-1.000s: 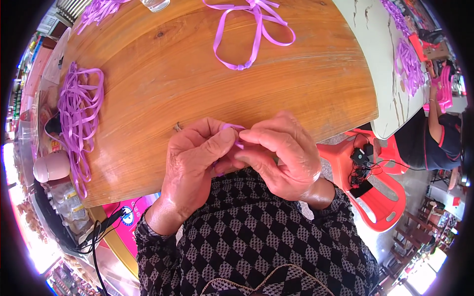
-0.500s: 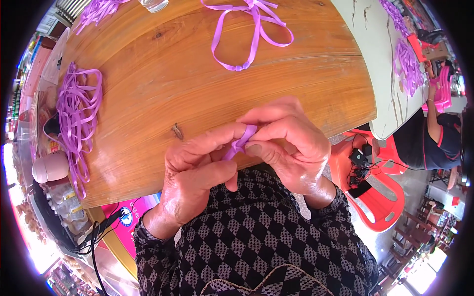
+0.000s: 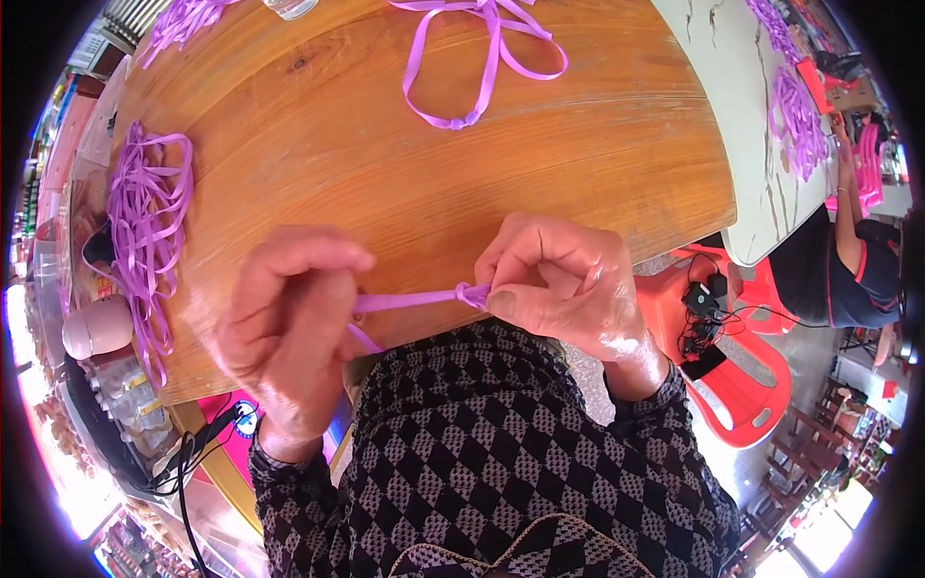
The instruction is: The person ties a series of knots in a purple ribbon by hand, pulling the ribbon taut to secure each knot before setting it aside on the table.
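A narrow purple ribbon (image 3: 409,301) stretches nearly straight between my two hands over the near edge of the wooden table. My right hand (image 3: 568,289) pinches it between thumb and fingers, right beside a small loop or knot. My left hand (image 3: 289,323) is smeared by motion; its fingers are curled where the ribbon enters them. A short ribbon length hangs below that hand. Farther off lies a looped purple ribbon with a knot (image 3: 456,122).
A tangled pile of purple ribbons (image 3: 149,231) lies at the table's left edge, by a pink rounded object (image 3: 99,328). A glass (image 3: 291,8) stands at the far edge. To the right are a red plastic stool (image 3: 742,385) holding cables and another person (image 3: 858,275).
My hands have moved apart, the left one going left. The ribbon between them is now drawn out, and the knot sits at my right fingertips.
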A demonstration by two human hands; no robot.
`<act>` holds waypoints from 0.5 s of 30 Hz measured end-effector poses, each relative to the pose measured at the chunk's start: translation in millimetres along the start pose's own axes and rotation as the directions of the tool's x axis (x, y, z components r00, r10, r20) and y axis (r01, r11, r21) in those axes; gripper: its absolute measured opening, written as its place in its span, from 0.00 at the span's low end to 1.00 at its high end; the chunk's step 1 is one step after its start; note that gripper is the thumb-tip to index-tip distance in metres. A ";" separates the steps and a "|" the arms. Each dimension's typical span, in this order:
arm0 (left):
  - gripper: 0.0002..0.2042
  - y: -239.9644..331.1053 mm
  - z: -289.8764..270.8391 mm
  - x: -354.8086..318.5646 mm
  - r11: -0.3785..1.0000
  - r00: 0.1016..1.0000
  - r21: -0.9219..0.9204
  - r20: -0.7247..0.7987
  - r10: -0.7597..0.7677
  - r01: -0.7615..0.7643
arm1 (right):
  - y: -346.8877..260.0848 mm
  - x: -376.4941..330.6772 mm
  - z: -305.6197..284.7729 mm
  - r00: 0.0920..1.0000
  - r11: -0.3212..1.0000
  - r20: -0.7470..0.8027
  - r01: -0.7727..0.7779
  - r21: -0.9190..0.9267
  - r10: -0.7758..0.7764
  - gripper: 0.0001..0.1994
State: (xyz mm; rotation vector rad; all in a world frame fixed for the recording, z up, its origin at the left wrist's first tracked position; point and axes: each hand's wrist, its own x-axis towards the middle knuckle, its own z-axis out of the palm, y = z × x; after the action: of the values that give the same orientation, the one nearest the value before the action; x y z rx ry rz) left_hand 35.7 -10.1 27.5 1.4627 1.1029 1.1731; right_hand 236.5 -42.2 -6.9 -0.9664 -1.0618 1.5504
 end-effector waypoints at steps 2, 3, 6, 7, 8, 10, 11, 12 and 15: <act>0.06 4.2 -1.2 0.6 0.970 0.995 0.229 0.073 0.068 -0.083 | -0.9 0.6 0.1 1.000 0.999 -0.004 0.008 -0.052 -0.008 0.04; 0.07 5.8 -1.3 1.0 0.882 0.980 0.437 0.160 0.119 -0.178 | -1.8 0.7 0.0 1.000 0.995 -0.001 0.025 -0.092 -0.025 0.05; 0.11 -2.6 0.9 2.9 0.906 0.931 0.393 0.365 0.002 -0.156 | -4.1 3.0 -2.7 0.997 0.982 0.034 0.071 -0.176 -0.066 0.05; 0.11 -6.6 1.7 3.0 0.938 0.872 0.320 0.488 -0.041 -0.135 | -6.0 4.2 -4.1 0.994 0.970 0.061 0.101 -0.221 -0.090 0.05; 0.10 -6.9 7.0 -3.7 0.973 0.872 0.139 0.434 -0.225 0.182 | -7.1 5.5 -4.1 0.994 0.970 0.062 0.101 -0.221 -0.089 0.05; 0.10 2.9 7.6 3.1 0.952 0.834 0.119 0.460 -0.306 0.284 | -9.6 8.5 -3.5 0.968 0.885 0.137 0.249 -0.393 -0.212 0.05; 0.09 7.3 8.1 6.9 0.919 0.786 0.102 0.487 -0.381 0.382 | -12.5 9.4 -4.0 0.967 0.885 0.140 0.251 -0.392 -0.212 0.05; 0.09 8.5 9.6 8.9 0.919 0.788 0.102 0.484 -0.381 0.382 | -16.1 10.0 -4.9 0.955 0.844 0.164 0.296 -0.447 -0.248 0.05; 0.08 9.9 17.0 12.3 0.739 0.688 -0.147 0.519 -0.508 0.657 | -20.4 13.7 -8.8 0.916 0.740 0.224 0.402 -0.539 -0.333 0.06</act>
State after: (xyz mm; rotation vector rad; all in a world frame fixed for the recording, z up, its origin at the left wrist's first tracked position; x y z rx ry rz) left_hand 55.1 -1.8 37.2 0.9257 0.8958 0.4742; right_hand 247.8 -24.6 8.7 -0.9855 -1.7552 0.9648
